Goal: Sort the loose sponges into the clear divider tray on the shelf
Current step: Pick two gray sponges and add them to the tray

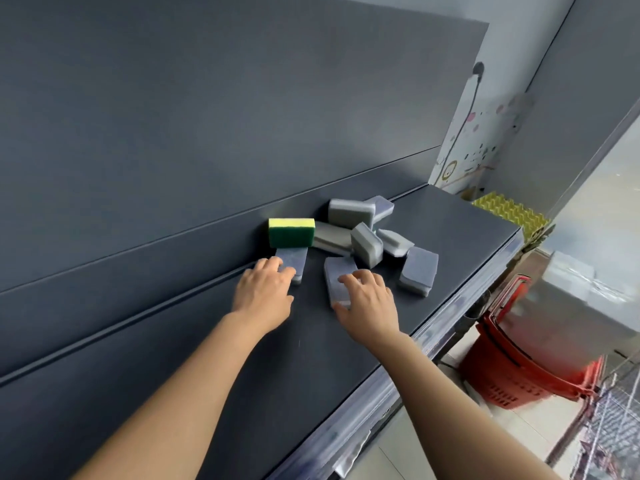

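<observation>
Both hands, left and right, rest spread-fingered on grey sponges; none sorted, no tray visible.

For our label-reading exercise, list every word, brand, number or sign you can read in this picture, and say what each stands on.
No readable text anywhere in this view.
Sponges, including the yellow and green sponge: no print visible.
Shelf edge strip: may hold labels, but too blurred to read.
Wall poster: only drawn shapes and dots show, no legible words.
Red basket: no lettering to be made out.
</observation>
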`<state>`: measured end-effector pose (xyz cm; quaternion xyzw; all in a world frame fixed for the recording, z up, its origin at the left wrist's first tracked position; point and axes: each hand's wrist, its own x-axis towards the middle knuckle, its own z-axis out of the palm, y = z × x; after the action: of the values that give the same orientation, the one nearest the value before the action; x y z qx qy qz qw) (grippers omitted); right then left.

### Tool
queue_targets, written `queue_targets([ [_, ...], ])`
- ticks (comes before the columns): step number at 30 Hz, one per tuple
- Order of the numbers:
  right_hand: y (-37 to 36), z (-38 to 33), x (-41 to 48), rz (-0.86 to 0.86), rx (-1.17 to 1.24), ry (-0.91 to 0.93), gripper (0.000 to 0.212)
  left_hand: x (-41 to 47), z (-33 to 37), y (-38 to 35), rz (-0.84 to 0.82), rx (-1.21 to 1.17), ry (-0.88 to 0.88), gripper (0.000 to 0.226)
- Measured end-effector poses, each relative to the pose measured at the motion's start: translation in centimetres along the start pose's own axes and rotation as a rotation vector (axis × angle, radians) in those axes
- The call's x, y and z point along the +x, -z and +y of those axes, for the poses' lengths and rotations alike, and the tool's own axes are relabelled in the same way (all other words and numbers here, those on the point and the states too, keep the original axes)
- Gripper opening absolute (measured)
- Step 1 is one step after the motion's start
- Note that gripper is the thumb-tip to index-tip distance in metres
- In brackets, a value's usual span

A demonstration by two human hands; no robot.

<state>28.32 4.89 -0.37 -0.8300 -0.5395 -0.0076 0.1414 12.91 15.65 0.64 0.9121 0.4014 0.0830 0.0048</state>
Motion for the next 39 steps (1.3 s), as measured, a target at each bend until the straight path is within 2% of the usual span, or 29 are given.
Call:
queue_targets([
  [4, -0.6, 1.8, 2.3, -0.121, 0.056, 0.053, 0.061, 3.2, 1.3, -1.9, -0.074, -0.028, 0.117, 0.051],
  [7, -1.2, 2.7, 3.4, -0.156, 0.109, 0.083, 0.073, 4.7, 2.1, -2.8, -0.052, -0.12, 0.249, 0.044],
  [12, -2.1, 3.2, 4.4, -0.079, 0.153, 0.125, 0.052, 5.3, 2.5, -3.1, 0.038, -0.19, 0.346, 0.028],
  [16, -1.4, 2.4, 5.0, 0.091, 0.288, 0.136, 0.034, 4.6, 2.3, -1.3, 0.144, -0.201, 0.377, 0.021],
  [19, -0.9, 1.7, 5.4, 0.168, 0.526, 0.166, 0.039, 3.5, 2.1, 0.4, 0.269, -0.231, 0.44, 0.028],
  [21, -0.6, 1.0, 5.6, 0.128, 0.688, 0.203, 0.047, 2.5, 1.7, 1.3, 0.308, -0.263, 0.523, 0.039],
  [24, -0.8, -0.3, 5.7, 0.047, 0.834, 0.236, 0.04, 0.7, 0.8, 2.2, 0.311, -0.313, 0.66, 0.052],
  [28, -1.5, -2.3, 5.3, -0.086, 0.942, 0.275, 0.037, -2.5, -0.4, 2.6, 0.365, -0.494, 0.765, 0.039],
  [31, -2.1, -4.0, 4.7, -0.157, 0.961, 0.322, 0.041, -5.6, -1.5, 2.7, 0.335, -0.61, 0.816, 0.024],
  [35, -2.7, -6.7, 3.2, -0.237, 0.999, 0.353, 0.042, -10.5, -2.6, 3.0, 0.341, -0.668, 0.915, 0.035],
  [39, -2.6, -9.7, 0.8, -0.269, 1.028, 0.416, 0.038, -15.8, -3.3, 3.7, 0.446, -0.693, 1.009, 0.027],
])
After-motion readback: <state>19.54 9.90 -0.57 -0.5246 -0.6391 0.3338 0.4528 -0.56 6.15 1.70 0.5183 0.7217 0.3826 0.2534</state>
